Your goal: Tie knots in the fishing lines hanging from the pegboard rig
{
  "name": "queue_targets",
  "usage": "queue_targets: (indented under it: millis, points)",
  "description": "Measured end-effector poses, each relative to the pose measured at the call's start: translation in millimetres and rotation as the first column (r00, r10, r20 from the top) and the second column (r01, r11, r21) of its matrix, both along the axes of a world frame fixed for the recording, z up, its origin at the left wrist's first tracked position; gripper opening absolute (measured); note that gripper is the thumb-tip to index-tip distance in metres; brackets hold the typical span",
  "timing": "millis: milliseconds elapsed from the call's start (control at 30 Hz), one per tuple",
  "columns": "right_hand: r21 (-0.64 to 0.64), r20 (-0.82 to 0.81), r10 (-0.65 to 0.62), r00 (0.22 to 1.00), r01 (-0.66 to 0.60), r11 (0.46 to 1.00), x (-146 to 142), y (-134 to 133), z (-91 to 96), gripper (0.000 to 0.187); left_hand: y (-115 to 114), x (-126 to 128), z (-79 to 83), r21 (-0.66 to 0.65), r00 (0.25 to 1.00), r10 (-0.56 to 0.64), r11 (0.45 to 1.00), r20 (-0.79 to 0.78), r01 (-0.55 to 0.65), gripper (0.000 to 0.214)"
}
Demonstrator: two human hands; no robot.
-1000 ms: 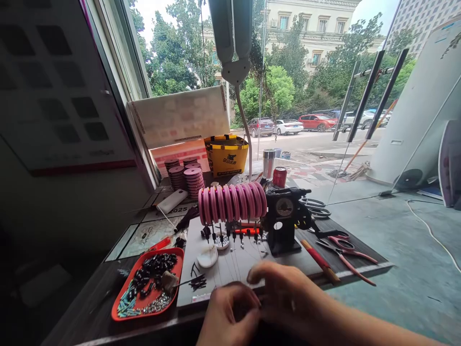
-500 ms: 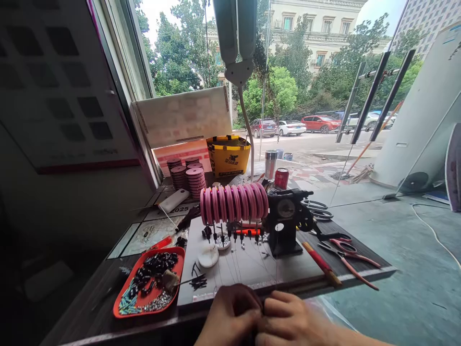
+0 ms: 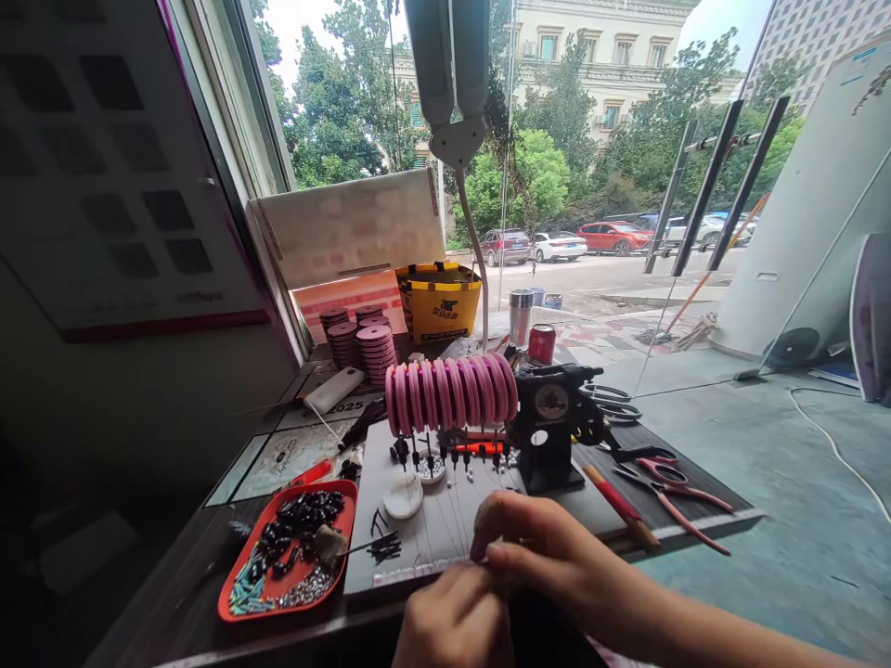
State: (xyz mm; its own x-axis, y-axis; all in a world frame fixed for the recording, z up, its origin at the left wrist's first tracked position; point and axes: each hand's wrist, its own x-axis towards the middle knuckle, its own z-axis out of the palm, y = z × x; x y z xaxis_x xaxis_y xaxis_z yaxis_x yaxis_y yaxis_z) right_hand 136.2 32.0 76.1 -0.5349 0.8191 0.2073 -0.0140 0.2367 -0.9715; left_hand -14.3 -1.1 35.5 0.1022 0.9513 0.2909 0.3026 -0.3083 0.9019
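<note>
My right hand (image 3: 539,543) is raised over the front edge of the white board, with thumb and index finger pinched together. Just below and left of it, my left hand (image 3: 456,617) is closed, its knuckles toward me. The two hands meet at the fingertips; whatever they hold is too small or hidden to make out. Beyond them, a row of pink spools (image 3: 452,394) sits on a black winding device (image 3: 549,431). Thin lines run from the spools down over the white board (image 3: 445,533) toward my hands.
Left of the board lies a red tray (image 3: 229,580) with black pieces and small beads. A white round lid (image 3: 402,498) and a dish of white beads (image 3: 432,467) rest on the board. Pliers (image 3: 678,501) and a red-handled brush (image 3: 622,507) lie at right. Stacked spools (image 3: 376,353) stand behind.
My right hand has risen up and left over the board's edge. My left hand has dropped lower and turned its knuckles up. The view has shifted slightly.
</note>
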Motion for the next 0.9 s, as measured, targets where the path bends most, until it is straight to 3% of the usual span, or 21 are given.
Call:
queue_targets:
  millis: [33, 67, 100, 133, 167, 200, 233, 267, 333, 433, 500, 533, 600, 633, 700, 733, 767, 833, 900]
  points:
    - [0.226, 0.090, -0.025, 0.996, 0.004, 0.974, 3.4, -4.2, -2.2, 0.015, 4.4, -1.5, 8.5, -0.175, 0.992, -0.060, 0.981, 0.108, 0.078, 0.013]
    - [0.482, 0.179, -0.076, 0.981, -0.020, 0.876, 6.3, -8.3, -4.6, 0.011, 8.8, -2.8, 15.9, -0.421, 0.964, -0.054, 0.892, 0.261, 0.164, 0.011]
    - [0.703, 0.247, -0.145, 0.958, -0.075, 0.707, 8.3, -11.9, -7.2, 0.014, 12.7, -3.7, 21.7, -0.590, 0.926, 0.033, 0.779, 0.375, 0.211, 0.009]
    - [0.849, 0.278, -0.215, 0.936, -0.135, 0.511, 9.5, -14.5, -9.8, 0.023, 15.7, -4.0, 25.5, -0.677, 0.900, 0.073, 0.686, 0.430, 0.268, 0.007]
    - [0.928, 0.276, -0.277, 0.920, -0.181, 0.326, 9.8, -16.2, -12.3, 0.035, 17.8, -3.7, 27.6, -0.730, 0.879, 0.110, 0.610, 0.465, 0.309, 0.006]
    - [0.960, 0.256, -0.334, 0.907, -0.200, 0.195, 9.4, -17.0, -14.5, 0.044, 18.9, -3.0, 28.2, -0.747, 0.869, 0.119, 0.575, 0.480, 0.334, 0.006]
    - [0.975, 0.222, -0.377, 0.899, -0.194, 0.112, 8.7, -17.0, -16.4, 0.050, 19.1, -2.0, 27.7, -0.747, 0.865, 0.107, 0.563, 0.490, 0.353, 0.006]
    - [0.981, 0.195, -0.398, 0.896, -0.185, 0.065, 7.8, -16.5, -18.0, 0.051, 18.9, -1.0, 26.7, -0.749, 0.860, 0.103, 0.550, 0.500, 0.369, 0.005]
    - [0.984, 0.174, -0.409, 0.896, -0.179, 0.028, 6.6, -14.8, -20.9, 0.052, 18.2, 0.3, 24.1, -0.746, 0.854, 0.095, 0.542, 0.512, 0.387, 0.004]
    - [0.972, 0.235, -0.354, 0.905, -0.224, 0.072, 5.8, -12.3, -26.8, 0.056, 19.1, -1.0, 21.7, -0.728, 0.868, 0.038, 0.565, 0.494, 0.389, 0.005]
    - [0.969, 0.232, -0.296, 0.927, -0.193, 0.154, 4.5, -11.5, -30.4, 0.058, 20.1, -3.1, 20.9, -0.688, 0.891, -0.015, 0.629, 0.454, 0.362, 0.003]
    - [0.963, 0.211, -0.253, 0.944, -0.156, 0.222, 3.6, -11.4, -31.2, 0.057, 20.1, -4.3, 20.2, -0.646, 0.901, -0.049, 0.681, 0.430, 0.345, 0.002]
    - [0.900, 0.168, -0.150, 0.974, -0.090, 0.427, 1.2, -11.5, -28.7, 0.054, 18.4, -5.9, 16.8, -0.502, 0.920, -0.146, 0.802, 0.363, 0.325, 0.006]
    - [0.826, 0.158, -0.095, 0.983, -0.079, 0.557, 0.0, -11.4, -25.5, 0.049, 16.7, -6.3, 14.0, -0.406, 0.929, -0.190, 0.858, 0.317, 0.314, 0.009]
    - [0.536, 0.121, -0.021, 0.992, -0.047, 0.843, -2.4, -10.8, -16.0, 0.037, 12.2, -5.9, 6.5, -0.214, 0.950, -0.224, 0.939, 0.220, 0.270, 0.020]
    - [0.338, 0.077, -0.002, 0.997, -0.024, 0.941, -3.5, -10.0, -10.5, 0.031, 10.0, -5.3, 2.8, -0.146, 0.962, -0.196, 0.963, 0.189, 0.225, 0.026]
    - [0.141, 0.011, 0.007, 1.000, -0.009, 0.990, -4.7, -9.1, -5.2, 0.026, 8.2, -4.6, -0.3, -0.118, 0.973, -0.142, 0.979, 0.184, 0.165, 0.031]
    - [-0.147, -0.132, 0.019, 0.991, -0.039, 0.988, -6.2, -7.4, 4.2, 0.026, 6.6, -3.8, -3.2, -0.186, 0.969, -0.058, 0.977, 0.242, 0.105, 0.035]
    - [-0.204, -0.171, 0.046, 0.984, -0.081, 0.976, -5.9, -7.2, 10.2, 0.028, 8.2, -4.4, -1.4, -0.381, 0.935, -0.080, 0.899, 0.346, 0.217, 0.031]
